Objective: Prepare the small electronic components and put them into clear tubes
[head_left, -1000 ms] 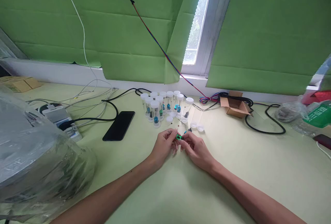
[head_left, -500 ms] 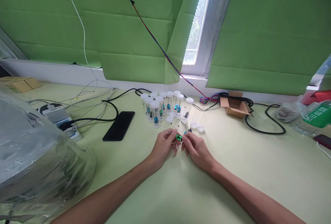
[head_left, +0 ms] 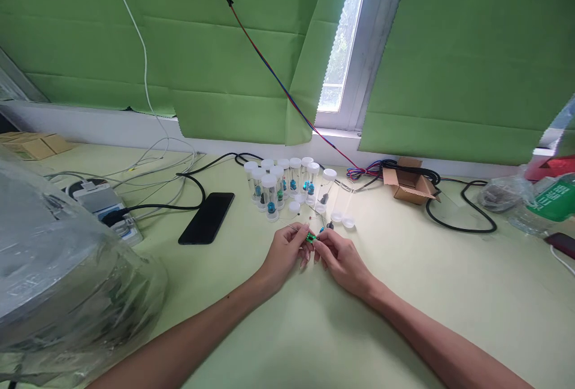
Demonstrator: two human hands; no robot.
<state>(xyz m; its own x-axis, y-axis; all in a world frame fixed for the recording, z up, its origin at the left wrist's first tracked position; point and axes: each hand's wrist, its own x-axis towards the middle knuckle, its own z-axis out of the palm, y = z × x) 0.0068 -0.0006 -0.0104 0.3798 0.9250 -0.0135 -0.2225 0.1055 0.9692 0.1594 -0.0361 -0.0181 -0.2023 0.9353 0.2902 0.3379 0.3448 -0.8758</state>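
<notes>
Between my hands is a small green part (head_left: 311, 237), too small to name more closely. My left hand (head_left: 286, 251) pinches its left side, and a thin wire or pin sticks out to the left above the fingers. At the part's right end, the thumb and forefinger of my right hand (head_left: 340, 252) are closed on it. Just beyond the fingers lie small blue and dark pieces (head_left: 330, 226) and a white cap (head_left: 294, 207). Several clear tubes with white lids (head_left: 269, 197) stand behind, holding blue, green or dark pieces.
An open tube (head_left: 344, 200) and white caps (head_left: 348, 222) are right of the group. A black phone (head_left: 206, 219) and a power strip (head_left: 108, 209) lie to the left, beside a plastic-wrapped object (head_left: 76, 269). Farther right are a cardboard box (head_left: 408, 185), black cable (head_left: 467, 230) and a bottle (head_left: 539, 209).
My right fingertips have shifted slightly left, closer to the green part, which looks slightly turned. My left hand has hardly moved.
</notes>
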